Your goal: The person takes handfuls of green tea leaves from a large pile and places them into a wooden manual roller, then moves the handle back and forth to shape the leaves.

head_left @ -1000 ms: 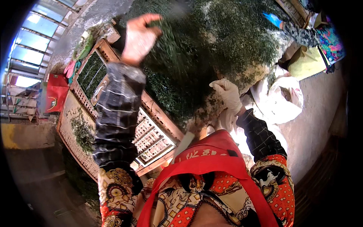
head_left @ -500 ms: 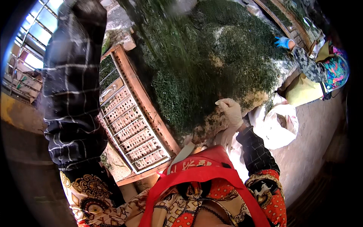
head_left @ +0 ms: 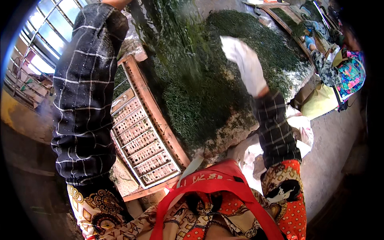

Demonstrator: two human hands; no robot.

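Observation:
My left arm, in a dark checked sleeve point(head_left: 86, 96), is raised at the left, and the hand lies beyond the top edge. Close by hangs a bundle of long, dark green, seaweed-like strands point(head_left: 172, 34), blurred; its upper end is out of view. A large heap of finer green strands point(head_left: 180, 108) spreads over a pale stone-like surface beneath. Above that heap's right part is my right hand point(head_left: 244, 66) in a white glove, stretched away from me and smeared by motion. Its fingers cannot be made out, and nothing shows in it.
A wooden frame point(head_left: 154, 116) with a slatted metal-edged tray point(head_left: 146, 146) leans at the left of the heap. White sacks point(head_left: 248, 154) lie by my right side. A co-worker in a flowered garment point(head_left: 352, 76) works at the far right beside another wooden frame point(head_left: 286, 28). Barred windows point(head_left: 44, 36) stand far left.
My right hand has moved from the heap's near edge up and away over its middle. The raised left arm has shifted slightly right, and the hanging strands have swung.

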